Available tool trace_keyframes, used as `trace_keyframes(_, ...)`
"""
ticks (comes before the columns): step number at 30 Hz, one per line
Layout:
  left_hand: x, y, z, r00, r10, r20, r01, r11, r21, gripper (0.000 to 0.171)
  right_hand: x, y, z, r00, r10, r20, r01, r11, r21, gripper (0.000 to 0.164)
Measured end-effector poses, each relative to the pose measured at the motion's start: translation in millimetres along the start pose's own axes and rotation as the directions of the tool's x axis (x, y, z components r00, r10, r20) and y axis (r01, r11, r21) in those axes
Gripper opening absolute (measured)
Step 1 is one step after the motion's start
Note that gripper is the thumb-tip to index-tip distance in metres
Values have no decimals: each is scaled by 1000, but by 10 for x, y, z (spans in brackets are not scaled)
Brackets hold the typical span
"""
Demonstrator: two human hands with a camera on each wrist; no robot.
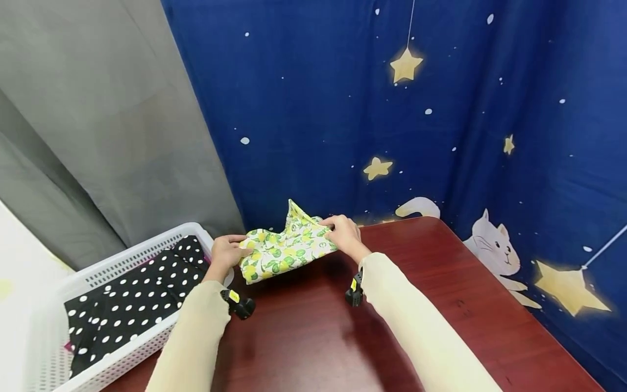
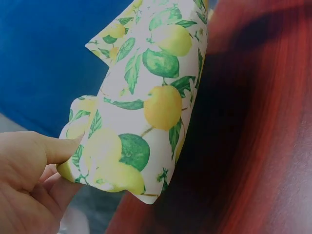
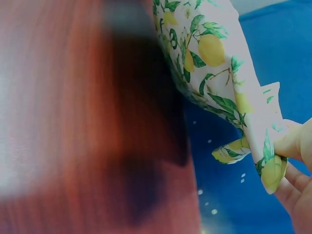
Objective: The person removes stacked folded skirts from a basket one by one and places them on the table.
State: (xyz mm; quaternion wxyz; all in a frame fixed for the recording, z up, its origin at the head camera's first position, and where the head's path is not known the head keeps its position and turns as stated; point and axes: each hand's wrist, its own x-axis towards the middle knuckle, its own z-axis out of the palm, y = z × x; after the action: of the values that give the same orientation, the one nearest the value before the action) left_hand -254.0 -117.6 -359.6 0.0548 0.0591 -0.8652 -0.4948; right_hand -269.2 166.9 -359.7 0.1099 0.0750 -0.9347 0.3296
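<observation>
A white cloth [image 1: 284, 255] printed with yellow lemons and green leaves is stretched between both hands over the far part of the table. My left hand [image 1: 226, 253] pinches its left end; thumb and fingers close on the edge in the left wrist view, where the cloth [image 2: 131, 117] shows a folded side. At the other end, my right hand [image 1: 345, 235] grips a corner between thumb and fingers, also seen in the right wrist view. One pointed flap of the cloth sticks up near the middle. A dark shadow falls on the table under it.
A white perforated plastic basket [image 1: 147, 251] stands on the left, with a black cloth with white dots [image 1: 132, 299] inside. The reddish-brown table [image 1: 303, 337] ends at a rounded far right corner. Behind it hang a blue star-print curtain [image 1: 313, 98] and a grey curtain [image 1: 122, 120].
</observation>
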Motion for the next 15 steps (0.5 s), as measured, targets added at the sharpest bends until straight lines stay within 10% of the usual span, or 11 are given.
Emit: trace_keyframes(15, -15, 56, 410, 995, -23, -93, 37, 988, 153, 38, -207, 387, 161, 991, 125, -45, -124, 992, 27, 35)
